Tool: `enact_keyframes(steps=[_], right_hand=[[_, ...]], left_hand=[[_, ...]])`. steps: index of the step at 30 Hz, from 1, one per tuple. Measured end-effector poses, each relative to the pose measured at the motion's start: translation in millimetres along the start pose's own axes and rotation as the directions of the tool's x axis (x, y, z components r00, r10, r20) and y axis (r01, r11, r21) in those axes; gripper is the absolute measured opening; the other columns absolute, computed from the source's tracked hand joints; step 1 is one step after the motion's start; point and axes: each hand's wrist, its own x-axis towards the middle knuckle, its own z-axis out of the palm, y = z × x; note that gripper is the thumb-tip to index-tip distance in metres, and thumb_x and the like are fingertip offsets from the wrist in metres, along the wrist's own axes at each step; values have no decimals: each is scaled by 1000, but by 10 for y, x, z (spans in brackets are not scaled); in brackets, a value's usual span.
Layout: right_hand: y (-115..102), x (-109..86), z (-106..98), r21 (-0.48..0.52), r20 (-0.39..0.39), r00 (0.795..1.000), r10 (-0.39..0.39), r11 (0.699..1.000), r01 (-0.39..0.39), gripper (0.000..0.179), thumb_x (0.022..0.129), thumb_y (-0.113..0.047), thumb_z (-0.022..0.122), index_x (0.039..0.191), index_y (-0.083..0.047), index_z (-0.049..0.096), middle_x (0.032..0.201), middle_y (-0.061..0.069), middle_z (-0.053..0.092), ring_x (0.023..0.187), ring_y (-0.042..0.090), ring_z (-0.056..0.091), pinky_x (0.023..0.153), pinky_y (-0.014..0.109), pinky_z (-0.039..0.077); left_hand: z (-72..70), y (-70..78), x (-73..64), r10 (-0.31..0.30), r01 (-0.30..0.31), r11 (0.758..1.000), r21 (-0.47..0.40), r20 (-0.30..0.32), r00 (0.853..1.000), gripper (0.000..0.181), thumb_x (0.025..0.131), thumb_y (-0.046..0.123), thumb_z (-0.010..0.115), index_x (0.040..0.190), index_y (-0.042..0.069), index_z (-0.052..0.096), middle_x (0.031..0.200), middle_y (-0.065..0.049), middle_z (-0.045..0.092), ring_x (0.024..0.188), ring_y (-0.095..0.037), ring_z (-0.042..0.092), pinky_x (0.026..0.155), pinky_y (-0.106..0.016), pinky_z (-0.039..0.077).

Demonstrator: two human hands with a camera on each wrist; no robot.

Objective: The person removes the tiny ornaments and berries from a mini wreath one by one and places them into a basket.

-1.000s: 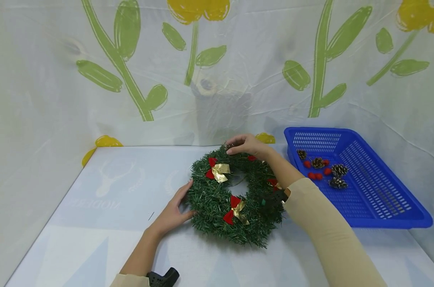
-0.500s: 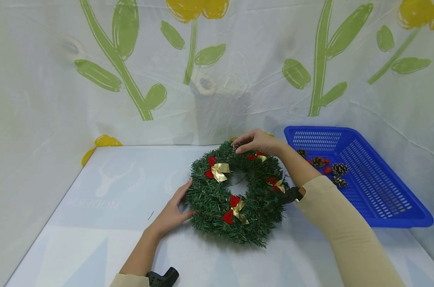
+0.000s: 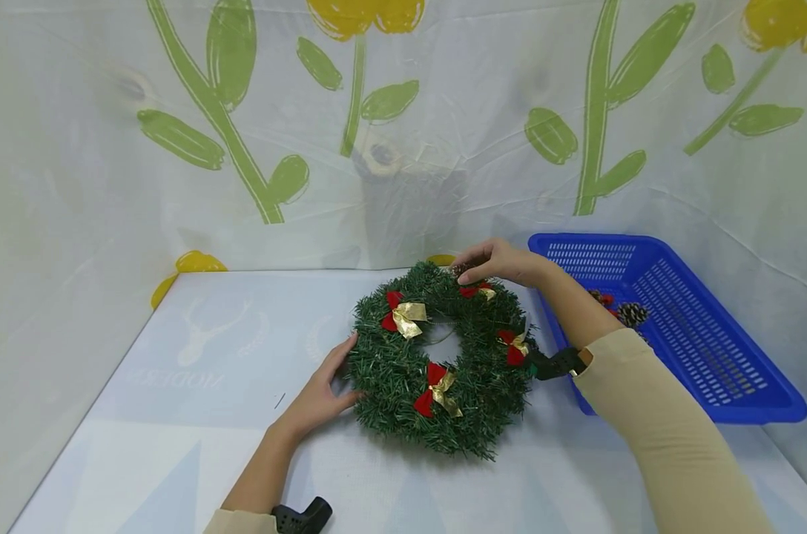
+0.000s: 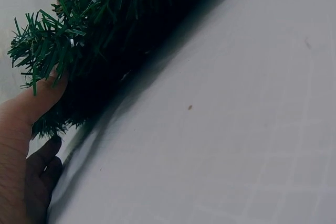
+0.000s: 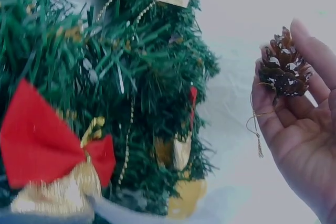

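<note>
A green tinsel wreath with red and gold bows lies on the table. My left hand holds its left edge, thumb and fingers spread around the rim. In the left wrist view the thumb presses into the green needles. Over the far right part of the wreath, my right hand pinches a small pine cone between thumb and fingers. The cone has white-tipped scales and a thin gold string loop hanging from it. Gold bead string runs across the wreath.
At the right stands a blue plastic basket with pine cones and red pieces in it, partly hidden by my right arm. A flower-printed cloth rises behind the white table.
My right hand has moved right with the pine cone, from the wreath's top toward its upper right bow, uncovering the bows on that side. The left hand has stayed in place.
</note>
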Motion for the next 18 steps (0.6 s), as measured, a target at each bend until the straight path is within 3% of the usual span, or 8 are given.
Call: enact_keyframes(steps=[5,18], right_hand=[[15,-98,-93,-32,0,1000,18,999,-18,46,86,-16,69,127,1,58,132,18,54,116,25,55,99,45,45],[59,-353,-260,-107,4,1000,11,994,-10,47,87,-18,68,128,2,57,135,21,51,118,29,53,98,47,45]], left_hand=[[13,16,0,-14,14,1000,-14,-1,1000,90,81,7,70,153,18,17,156,-11,20,142,-36,18,112,-57,19],[17,-17,-8,4,-4,1000,-22,-8,1000,88,81,5,68,153,19,18,155,-13,22,141,-38,18,112,-57,18]])
